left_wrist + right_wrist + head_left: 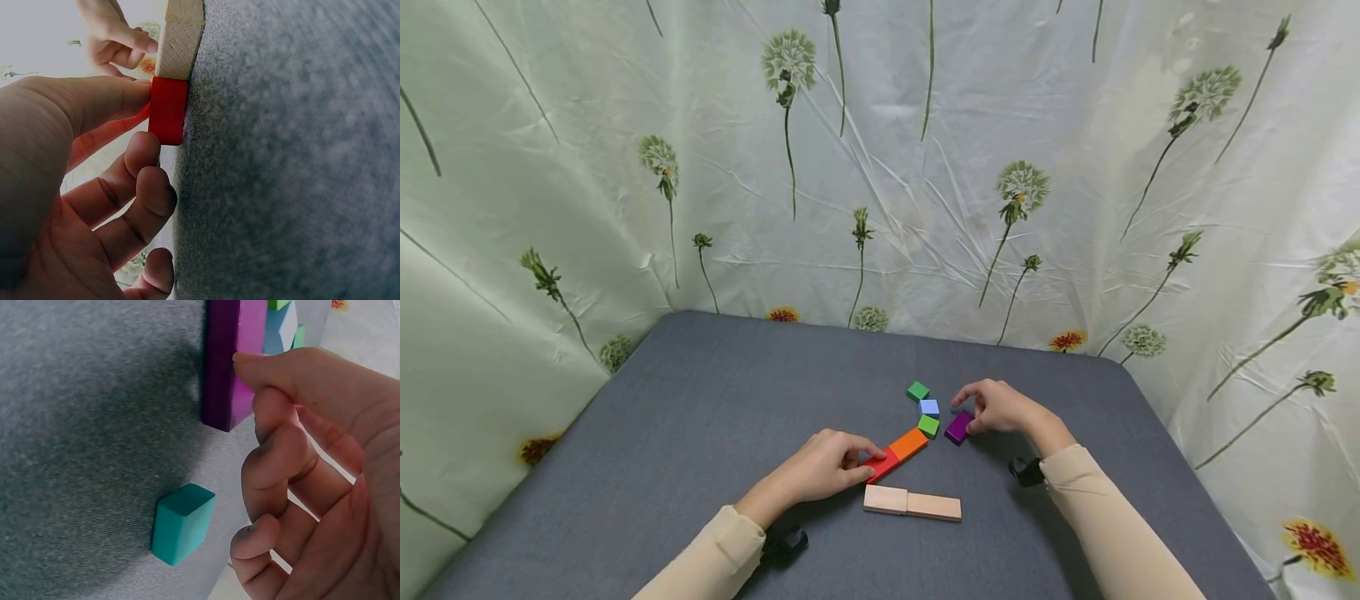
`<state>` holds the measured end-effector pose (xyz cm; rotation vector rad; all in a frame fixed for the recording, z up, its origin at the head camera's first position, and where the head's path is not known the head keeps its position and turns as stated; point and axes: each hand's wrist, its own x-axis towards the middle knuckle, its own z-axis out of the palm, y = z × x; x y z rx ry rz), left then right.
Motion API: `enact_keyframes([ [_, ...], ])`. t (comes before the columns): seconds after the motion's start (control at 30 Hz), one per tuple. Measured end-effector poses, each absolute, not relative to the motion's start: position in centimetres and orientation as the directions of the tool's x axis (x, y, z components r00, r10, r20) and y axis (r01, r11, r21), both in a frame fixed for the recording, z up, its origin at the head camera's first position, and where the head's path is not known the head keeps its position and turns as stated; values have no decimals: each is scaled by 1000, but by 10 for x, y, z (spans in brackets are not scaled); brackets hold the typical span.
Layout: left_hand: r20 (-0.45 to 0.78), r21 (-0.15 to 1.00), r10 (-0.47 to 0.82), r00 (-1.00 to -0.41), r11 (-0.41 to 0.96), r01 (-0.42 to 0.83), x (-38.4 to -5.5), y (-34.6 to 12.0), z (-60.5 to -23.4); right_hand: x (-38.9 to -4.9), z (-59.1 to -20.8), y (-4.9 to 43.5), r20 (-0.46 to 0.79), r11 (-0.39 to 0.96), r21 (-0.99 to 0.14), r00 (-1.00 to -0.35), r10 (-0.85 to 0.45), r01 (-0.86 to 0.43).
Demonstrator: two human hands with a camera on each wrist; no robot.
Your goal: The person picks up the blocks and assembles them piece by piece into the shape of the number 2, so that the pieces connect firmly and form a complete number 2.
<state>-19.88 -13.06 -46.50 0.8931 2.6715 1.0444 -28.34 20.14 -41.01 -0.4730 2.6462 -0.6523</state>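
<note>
My left hand (827, 467) pinches a red block (167, 111) between thumb and fingers, low on the grey cloth. An orange block (909, 443) lies end to end with the red one. My right hand (1003, 408) is at a purple block (958, 427), its thumb tip touching the block while the index finger stands apart beyond it. The other fingers bend loosely in the right wrist view. Beneath that hand, a teal block (184, 524) shows in the right wrist view; the hand hides it from the head view.
Near the orange block, a light green block (928, 427), a blue block (929, 408) and a dark green block (917, 390) form a curving row. Two plain wooden blocks (934, 507) lie end to end in front. A flowered curtain (880, 167) hangs behind the grey tabletop (760, 375).
</note>
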Motion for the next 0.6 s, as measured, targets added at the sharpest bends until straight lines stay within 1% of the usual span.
enact_keyframes([
  [0.3, 85, 653, 571, -816, 586, 479, -199, -130, -465, -278, -415, 204, -269, 850, -477, -884, -382, -222],
  [0.6, 84, 649, 568, -819, 593, 477, -198, -130, -465, -279, -419, 209, -256, 843, -492, -890, -377, -216],
])
